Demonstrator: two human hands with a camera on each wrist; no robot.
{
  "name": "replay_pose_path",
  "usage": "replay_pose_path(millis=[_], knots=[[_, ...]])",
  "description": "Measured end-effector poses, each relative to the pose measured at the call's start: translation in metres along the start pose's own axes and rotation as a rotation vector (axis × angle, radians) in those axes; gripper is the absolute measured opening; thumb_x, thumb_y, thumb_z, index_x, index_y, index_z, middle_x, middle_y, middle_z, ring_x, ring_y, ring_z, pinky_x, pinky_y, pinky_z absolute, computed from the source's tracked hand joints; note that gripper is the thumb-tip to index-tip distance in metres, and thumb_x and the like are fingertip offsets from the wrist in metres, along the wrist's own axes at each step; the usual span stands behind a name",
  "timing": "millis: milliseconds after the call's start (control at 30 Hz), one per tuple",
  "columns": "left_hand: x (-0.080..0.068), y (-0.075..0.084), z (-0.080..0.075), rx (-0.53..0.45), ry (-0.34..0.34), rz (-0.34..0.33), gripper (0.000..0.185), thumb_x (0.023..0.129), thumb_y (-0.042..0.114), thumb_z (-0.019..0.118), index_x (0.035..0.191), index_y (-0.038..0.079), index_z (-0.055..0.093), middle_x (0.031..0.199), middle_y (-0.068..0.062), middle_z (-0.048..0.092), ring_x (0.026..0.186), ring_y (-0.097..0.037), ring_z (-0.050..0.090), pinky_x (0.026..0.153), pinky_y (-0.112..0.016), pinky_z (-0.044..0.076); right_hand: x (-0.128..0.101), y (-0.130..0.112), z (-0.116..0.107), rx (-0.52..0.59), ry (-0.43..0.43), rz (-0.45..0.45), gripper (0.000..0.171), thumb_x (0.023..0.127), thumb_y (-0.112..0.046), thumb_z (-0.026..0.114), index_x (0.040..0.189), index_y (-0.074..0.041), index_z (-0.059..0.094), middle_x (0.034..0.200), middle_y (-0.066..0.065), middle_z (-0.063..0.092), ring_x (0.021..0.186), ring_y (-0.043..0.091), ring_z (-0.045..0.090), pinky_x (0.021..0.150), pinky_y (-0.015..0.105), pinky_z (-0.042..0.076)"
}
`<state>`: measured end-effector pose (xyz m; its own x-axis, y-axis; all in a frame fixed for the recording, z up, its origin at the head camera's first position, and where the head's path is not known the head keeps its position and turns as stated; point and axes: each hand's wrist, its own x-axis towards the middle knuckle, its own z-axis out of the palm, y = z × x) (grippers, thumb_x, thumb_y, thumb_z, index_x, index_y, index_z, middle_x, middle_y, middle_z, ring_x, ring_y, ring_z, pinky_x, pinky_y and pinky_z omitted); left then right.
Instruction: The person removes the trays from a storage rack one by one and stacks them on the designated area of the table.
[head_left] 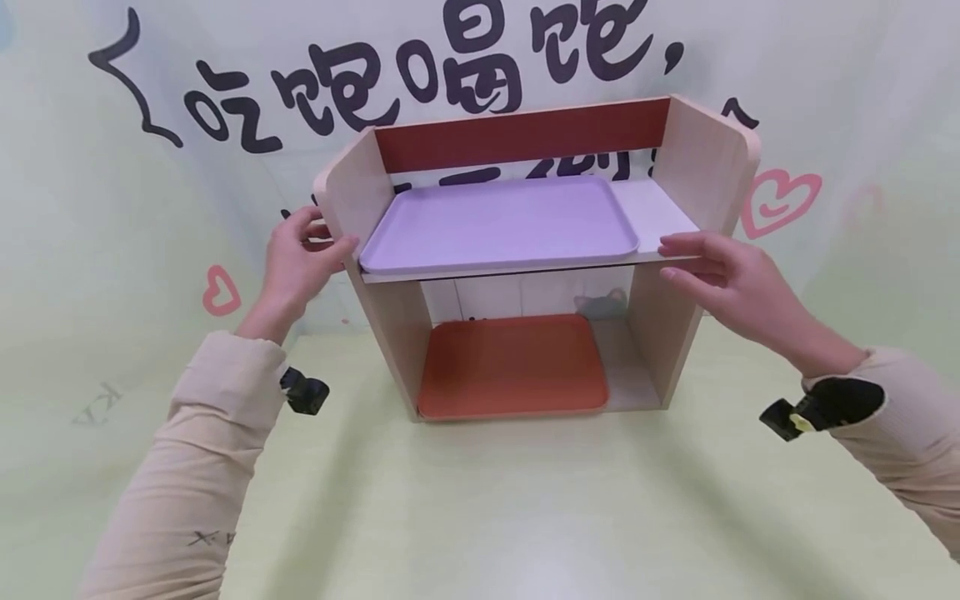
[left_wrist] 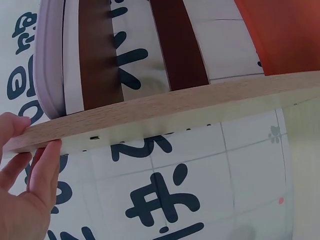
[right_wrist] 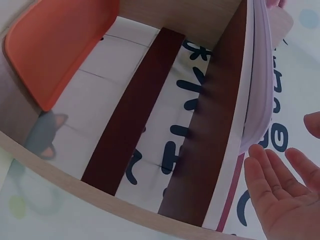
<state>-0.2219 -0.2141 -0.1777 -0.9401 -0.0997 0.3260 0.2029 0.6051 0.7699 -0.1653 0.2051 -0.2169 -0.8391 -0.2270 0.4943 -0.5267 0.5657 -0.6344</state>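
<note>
A small wooden shelf unit (head_left: 705, 167) with a red back rail stands on the table. A lilac tray (head_left: 502, 221) lies on its upper board and an orange tray (head_left: 510, 367) on its bottom board. My left hand (head_left: 300, 258) holds the left side panel, thumb at the front edge and fingers on the outside. In the left wrist view that hand (left_wrist: 30, 185) pinches the panel's edge (left_wrist: 175, 112). My right hand (head_left: 720, 267) is flat, its straight fingertips at the front edge of the upper board, right of the lilac tray. The right wrist view shows the open palm (right_wrist: 280, 195) beside the lilac tray (right_wrist: 260, 70).
The shelf unit stands on a pale green tabletop (head_left: 487, 517), close against a backdrop with large black characters and pink hearts (head_left: 780, 200). A bare white strip of the upper board (head_left: 656, 212) lies right of the lilac tray.
</note>
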Motion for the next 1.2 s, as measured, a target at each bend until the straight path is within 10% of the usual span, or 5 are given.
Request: replay_pose_path(millis=[367, 1200], knots=[[-0.001, -0.002, -0.004, -0.039, -0.013, -0.053, 0.059, 0.08, 0.035, 0.062, 0.13, 0.013, 0.039, 0.122, -0.012, 0.046, 0.104, -0.024, 0.052, 0.077, -0.03, 0.049, 0.052, -0.011, -0.007, -0.086, -0.175, 0.194, 0.048, 0.086, -0.028, 0.056, 0.124, -0.001, 0.047, 0.117, 0.02, 0.051, 0.103, 0.034, 0.051, 0.085, 0.045, 0.044], [0.0, 0.0, 0.0, -0.017, -0.007, -0.026, 0.059, 0.081, 0.034, 0.061, 0.132, 0.015, 0.039, 0.123, -0.011, 0.048, 0.103, -0.024, 0.053, 0.081, -0.032, 0.048, 0.093, 0.002, -0.002, -0.125, -0.278, 0.417, 0.056, 0.08, -0.032, 0.064, 0.125, -0.002, 0.049, 0.112, 0.017, 0.051, 0.104, 0.028, 0.042, 0.077, 0.032, 0.042]])
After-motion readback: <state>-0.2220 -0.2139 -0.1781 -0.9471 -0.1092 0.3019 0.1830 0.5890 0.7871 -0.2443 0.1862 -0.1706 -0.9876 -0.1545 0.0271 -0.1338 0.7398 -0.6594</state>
